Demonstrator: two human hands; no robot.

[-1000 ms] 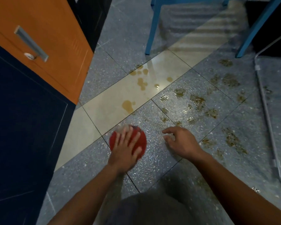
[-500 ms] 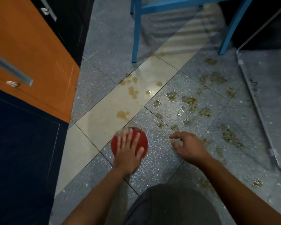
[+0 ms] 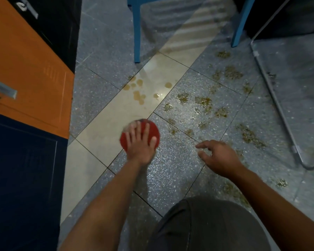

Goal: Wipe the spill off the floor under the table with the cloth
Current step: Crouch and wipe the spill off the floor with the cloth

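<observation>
head view. risk 1: the cloth (image 3: 153, 131), a small red pad, is covering only a fraction of the spill (image 3: 203, 102). brown drops and patches are lying across several tiles of the floor (image 3: 101, 73) ahead and to the right, so a saturated cloth is likely to be smearing liquid rather than lifting it. risk 2: the left hand (image 3: 140, 144) is pressing down with flat, spread fingers and nothing is curling over the cloth's edge, so the cloth could be sliding out from under the palm on wet tile. risk 3: the right hand (image 3: 219, 158) is sitting at the near edge of the patches. whether it is touching the floor cannot be told, but weight put on it there could be causing a slip. risk 4: the farthest patches are lying near the blue table legs (image 3: 137, 33) and a grey metal frame (image 3: 279, 109), and a long reach could be knocking either.

position: the cloth is lying flat on the floor directly beneath the left hand, at the seam between a pale tile and a speckled tile, with the nearest drops just beyond it. the right hand is empty, with fingers loosely curled, and is well apart from the cloth on its right. the 2 hands are apart.
</observation>
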